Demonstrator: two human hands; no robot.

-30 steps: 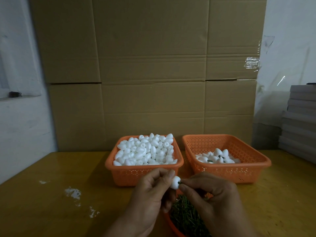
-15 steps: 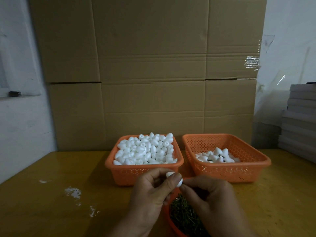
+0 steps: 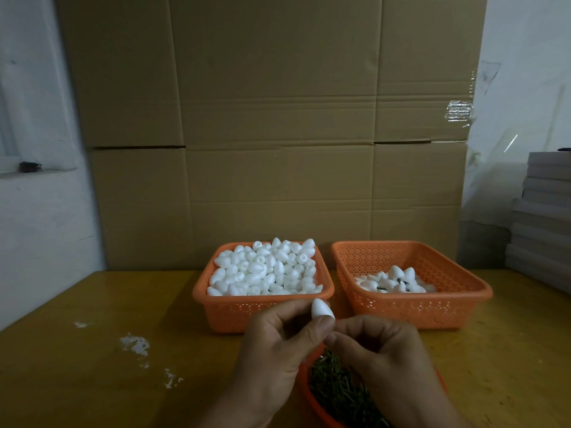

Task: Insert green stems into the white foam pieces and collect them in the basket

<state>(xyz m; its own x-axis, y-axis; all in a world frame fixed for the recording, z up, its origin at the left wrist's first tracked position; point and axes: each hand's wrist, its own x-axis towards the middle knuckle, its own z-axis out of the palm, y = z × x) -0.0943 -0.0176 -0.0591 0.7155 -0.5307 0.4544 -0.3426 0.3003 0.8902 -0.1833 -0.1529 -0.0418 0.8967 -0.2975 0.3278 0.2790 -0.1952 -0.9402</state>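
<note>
Cardboard boxes (image 3: 278, 118) are standing behind a yellow table (image 3: 92, 350) that is bearing two orange baskets. One basket, the left (image 3: 262, 310), is holding plain foam pieces (image 3: 265, 270); the right basket (image 3: 414, 307) is holding a few stemmed pieces (image 3: 392, 282). Nearest the viewer, a tray (image 3: 306, 387) is holding green stems (image 3: 336, 387). Above the tray, the left hand (image 3: 281, 344) is pinching one foam piece (image 3: 321, 309) between thumb and forefinger, its long axis standing nearly upright, pointed end up and leaning slightly left, blunt end hidden down in the fingers. The right hand (image 3: 380, 347) is sitting just beside it, low and to the right, fingertips bunched together against the left thumb; whether a stem is pinched there cannot be told. Judged from this, the stem is entering from below along the long axis. The finished piece would then be travelling up and right, where the right hand is nearer the collecting basket.
</note>
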